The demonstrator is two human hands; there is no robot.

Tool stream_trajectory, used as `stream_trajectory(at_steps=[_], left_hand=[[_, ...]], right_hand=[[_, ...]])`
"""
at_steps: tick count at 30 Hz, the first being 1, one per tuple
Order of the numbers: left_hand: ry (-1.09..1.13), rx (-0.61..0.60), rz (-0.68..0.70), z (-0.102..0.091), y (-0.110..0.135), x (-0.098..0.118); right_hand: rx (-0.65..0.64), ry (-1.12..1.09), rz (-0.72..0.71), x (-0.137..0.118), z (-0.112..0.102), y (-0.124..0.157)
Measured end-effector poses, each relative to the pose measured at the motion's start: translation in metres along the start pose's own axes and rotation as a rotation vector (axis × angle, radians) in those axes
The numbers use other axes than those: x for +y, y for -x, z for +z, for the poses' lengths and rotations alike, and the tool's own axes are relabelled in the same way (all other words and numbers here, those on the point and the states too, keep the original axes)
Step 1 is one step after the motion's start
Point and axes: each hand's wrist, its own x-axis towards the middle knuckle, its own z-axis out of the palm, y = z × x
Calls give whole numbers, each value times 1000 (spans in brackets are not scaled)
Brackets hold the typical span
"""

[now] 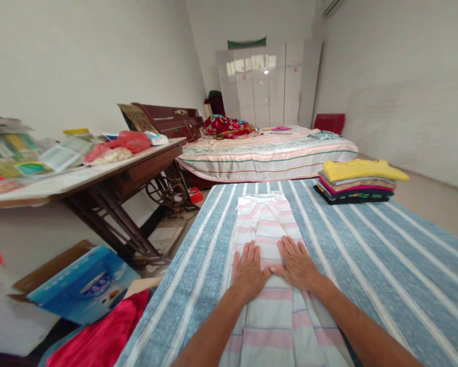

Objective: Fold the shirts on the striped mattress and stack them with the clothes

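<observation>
A pale garment with pink and white stripes [269,306] lies lengthwise on the blue striped cloth [191,285]; whether it is a shirt or trousers I cannot tell. My left hand [250,272] presses flat on its left side, fingers stretched out. On its right side rests my right hand [298,265], palm down with the fingers spread. The two thumbs meet near the garment's middle. Neither hand grips anything. A stack of folded clothes [357,191], topped by a yellow garment [362,171], sits at the far right of the same cloth.
A cluttered table [110,168] with a treadle base stands on the left. Below it are a blue carton [87,285] and red cloth [102,331]. Beyond, a bed [267,158] holds a red floral bundle [229,126], with a wardrobe [259,86] at the back wall.
</observation>
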Motion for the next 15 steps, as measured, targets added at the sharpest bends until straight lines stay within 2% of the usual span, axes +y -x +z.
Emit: stream_trajectory(at_steps=[4,8,11,15], left_hand=[[6,-15,-15,-14,-6,4],[8,81,22,-24,-32,17],[7,135,40,-19,-56,24],[-5,184,26,2,-78,22]], right_hand=[[-13,-18,3,0,-1,-1],[-36,-19,-2,-2,-5,-2],[-48,-21,0,-3,-8,-2],[-36,-34,-3,-3,-7,-2]])
